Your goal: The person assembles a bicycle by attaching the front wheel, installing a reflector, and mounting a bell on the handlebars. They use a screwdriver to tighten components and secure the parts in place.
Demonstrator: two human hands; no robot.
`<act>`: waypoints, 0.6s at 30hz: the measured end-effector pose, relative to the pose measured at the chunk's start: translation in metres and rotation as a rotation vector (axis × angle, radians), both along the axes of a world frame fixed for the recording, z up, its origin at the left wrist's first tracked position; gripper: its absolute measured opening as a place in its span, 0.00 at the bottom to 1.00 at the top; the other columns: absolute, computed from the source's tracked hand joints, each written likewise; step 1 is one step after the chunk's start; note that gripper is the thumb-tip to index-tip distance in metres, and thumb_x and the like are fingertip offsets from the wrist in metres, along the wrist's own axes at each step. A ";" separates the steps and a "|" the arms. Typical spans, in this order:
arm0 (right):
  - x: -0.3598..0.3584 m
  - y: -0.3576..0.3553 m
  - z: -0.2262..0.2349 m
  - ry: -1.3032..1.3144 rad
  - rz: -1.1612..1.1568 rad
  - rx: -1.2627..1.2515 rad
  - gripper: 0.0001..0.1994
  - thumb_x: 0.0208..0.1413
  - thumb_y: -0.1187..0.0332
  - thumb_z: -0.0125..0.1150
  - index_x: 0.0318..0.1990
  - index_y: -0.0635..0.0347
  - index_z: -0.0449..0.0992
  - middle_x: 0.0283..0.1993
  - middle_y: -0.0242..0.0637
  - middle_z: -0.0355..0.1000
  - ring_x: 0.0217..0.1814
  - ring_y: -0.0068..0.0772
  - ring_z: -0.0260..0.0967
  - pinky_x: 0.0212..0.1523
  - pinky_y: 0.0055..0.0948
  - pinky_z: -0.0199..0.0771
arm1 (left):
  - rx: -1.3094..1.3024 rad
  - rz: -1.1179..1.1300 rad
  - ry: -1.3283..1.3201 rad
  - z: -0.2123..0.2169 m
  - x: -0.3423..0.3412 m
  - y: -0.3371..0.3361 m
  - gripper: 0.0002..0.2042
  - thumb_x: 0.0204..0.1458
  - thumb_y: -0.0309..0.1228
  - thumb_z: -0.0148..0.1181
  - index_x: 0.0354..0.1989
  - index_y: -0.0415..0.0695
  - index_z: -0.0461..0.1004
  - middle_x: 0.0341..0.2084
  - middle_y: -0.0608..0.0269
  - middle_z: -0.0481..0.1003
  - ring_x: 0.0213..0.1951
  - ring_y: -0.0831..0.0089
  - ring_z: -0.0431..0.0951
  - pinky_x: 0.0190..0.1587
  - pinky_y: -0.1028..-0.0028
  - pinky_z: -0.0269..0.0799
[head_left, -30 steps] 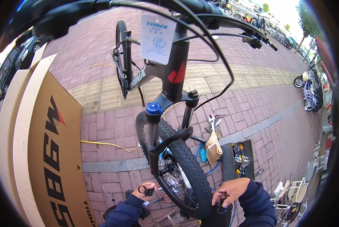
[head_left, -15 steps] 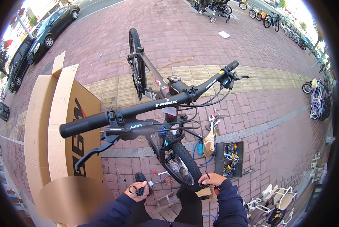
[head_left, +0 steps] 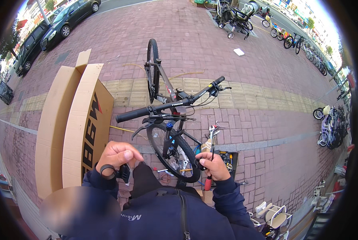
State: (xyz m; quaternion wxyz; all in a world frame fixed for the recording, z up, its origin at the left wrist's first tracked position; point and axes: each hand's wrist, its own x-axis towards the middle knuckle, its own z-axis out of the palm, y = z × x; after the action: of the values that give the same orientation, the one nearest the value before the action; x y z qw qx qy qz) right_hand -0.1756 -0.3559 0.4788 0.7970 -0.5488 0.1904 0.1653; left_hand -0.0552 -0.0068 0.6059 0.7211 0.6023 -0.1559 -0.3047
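Observation:
My left hand (head_left: 117, 156) is closed at the lower left, thumb against the fingers, around a dark part with a black ring (head_left: 107, 171) and a flat black piece (head_left: 125, 174). Its exact kind does not show. On the other side, my right hand (head_left: 214, 165) grips a screwdriver with a red handle (head_left: 207, 183), the shaft pointing up. A small black part (head_left: 199, 163) sits at its fingertips. Between and beyond my hands stands a dark bicycle (head_left: 169, 90), its handlebar turned across and its front wheel (head_left: 187, 154) close to my right hand.
A tall opened cardboard box (head_left: 73, 128) stands left of the bicycle. Wrenches (head_left: 212, 131) and a toolbox (head_left: 233, 162) lie on the brick paving to the right. Further off are parked cars (head_left: 65, 26), a stroller (head_left: 237, 16) and rows of bicycles (head_left: 331, 126).
Both my hands have come up, the left one also moving left, away from my shoe. The bicycle now appears smaller and lower in view. The right hand keeps hold of the screwdriver.

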 end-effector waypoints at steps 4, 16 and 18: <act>0.051 0.007 0.038 -0.165 -0.063 -0.144 0.13 0.62 0.68 0.62 0.51 0.64 0.76 0.30 0.23 0.72 0.17 0.08 0.55 0.17 0.12 0.55 | 0.206 0.095 -0.348 0.042 0.073 -0.019 0.22 0.62 0.46 0.59 0.40 0.34 0.83 0.20 0.68 0.75 0.23 0.84 0.70 0.28 0.82 0.62; 0.183 0.040 0.055 -0.230 -0.167 -0.281 0.24 0.52 0.72 0.75 0.54 0.72 0.74 0.41 0.32 0.77 0.41 0.18 0.72 0.42 0.19 0.74 | 0.427 -0.770 -0.438 -0.035 0.242 -0.125 0.18 0.58 0.38 0.66 0.48 0.36 0.82 0.32 0.59 0.83 0.34 0.76 0.79 0.40 0.73 0.74; 0.193 0.047 0.055 -0.228 -0.197 -0.271 0.23 0.50 0.72 0.76 0.52 0.70 0.75 0.38 0.30 0.77 0.38 0.17 0.71 0.39 0.18 0.73 | 0.369 -0.849 -0.327 -0.051 0.250 -0.131 0.16 0.58 0.37 0.65 0.45 0.35 0.82 0.30 0.61 0.82 0.32 0.78 0.77 0.38 0.74 0.73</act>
State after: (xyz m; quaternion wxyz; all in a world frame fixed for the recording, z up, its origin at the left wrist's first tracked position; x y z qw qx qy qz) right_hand 0.0174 -0.3088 0.5340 0.7445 -0.6450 0.1723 -0.0037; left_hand 0.1953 -0.1381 0.5545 0.3807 0.6430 -0.4423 -0.4960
